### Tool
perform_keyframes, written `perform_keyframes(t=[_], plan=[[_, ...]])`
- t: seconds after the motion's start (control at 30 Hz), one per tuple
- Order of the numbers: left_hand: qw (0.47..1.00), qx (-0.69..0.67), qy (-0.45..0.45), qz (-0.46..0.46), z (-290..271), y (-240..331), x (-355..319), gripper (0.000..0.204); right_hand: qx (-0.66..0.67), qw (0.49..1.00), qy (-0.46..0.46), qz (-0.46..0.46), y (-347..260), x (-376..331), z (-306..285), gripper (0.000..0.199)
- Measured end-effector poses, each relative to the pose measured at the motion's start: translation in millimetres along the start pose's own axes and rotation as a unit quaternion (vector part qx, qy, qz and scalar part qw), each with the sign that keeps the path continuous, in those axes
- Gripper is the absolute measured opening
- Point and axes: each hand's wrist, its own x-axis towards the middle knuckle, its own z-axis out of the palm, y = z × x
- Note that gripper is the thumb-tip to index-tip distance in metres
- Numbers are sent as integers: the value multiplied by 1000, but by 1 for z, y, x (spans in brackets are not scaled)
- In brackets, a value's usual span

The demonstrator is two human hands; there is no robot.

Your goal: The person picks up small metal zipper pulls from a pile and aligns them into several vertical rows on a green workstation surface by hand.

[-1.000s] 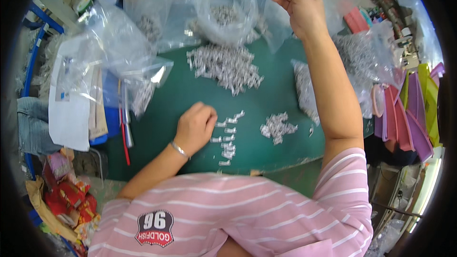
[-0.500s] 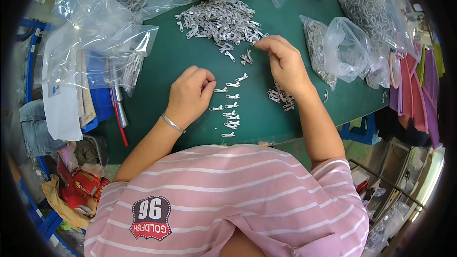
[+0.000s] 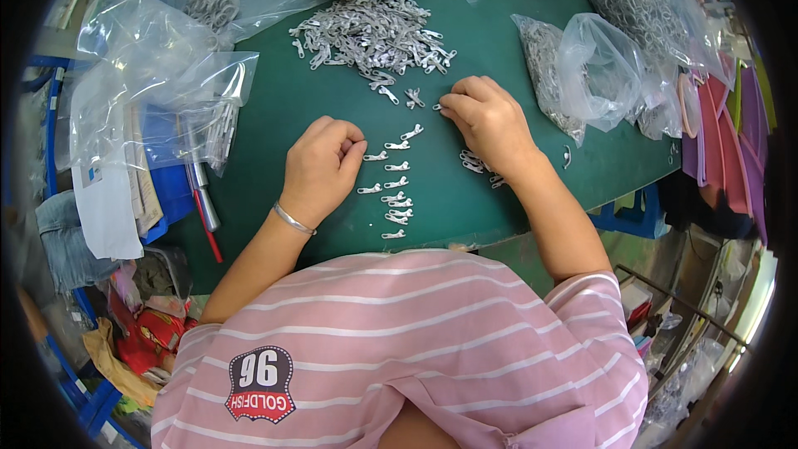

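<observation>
Taking the column of metal pulls (image 3: pixel 396 184) on the green table (image 3: pixel 299 241) as our clock's centre, twelve pointing away from the person, we see about eleven pieces set out in it. The large heap (image 3: pixel 370 37) at twelve holds far more, so we judge most of the work left; the small cluster (image 3: pixel 471 161), near three, may be a finished portion. Toward two, the right hand (image 3: pixel 490 126) pinches a single pull (image 3: pixel 437 106); toward nine, the left hand (image 3: pixel 322 165) is curled, its grip hidden from us.
</observation>
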Motion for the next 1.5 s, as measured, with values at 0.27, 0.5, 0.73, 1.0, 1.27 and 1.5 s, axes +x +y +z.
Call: perform_keyframes(t=[0.27,0.5,0.73,1.0,1.27,1.5], plan=[[1000,-7,5,1,0,-1,0,5,49,995,31,77,8,-6,-19,16],[1000,-1,0,2,-1,-1,1,6,65,995,5,75,-3,-5,3,14],[1000,5,-3,-23,-2,2,1,7,123,988,-16,91,-2,4,-3,12],[1000,4,2,-16,-1,2,1,6,26,997,-36,61,-3,21,4,13],[1000,1,-10,-13,-2,1,0,7,69,994,-67,49,-6,31,15,20],[995,-51,39,81,22,24,38,17,125,987,-76,71,-9,34,13,14]])
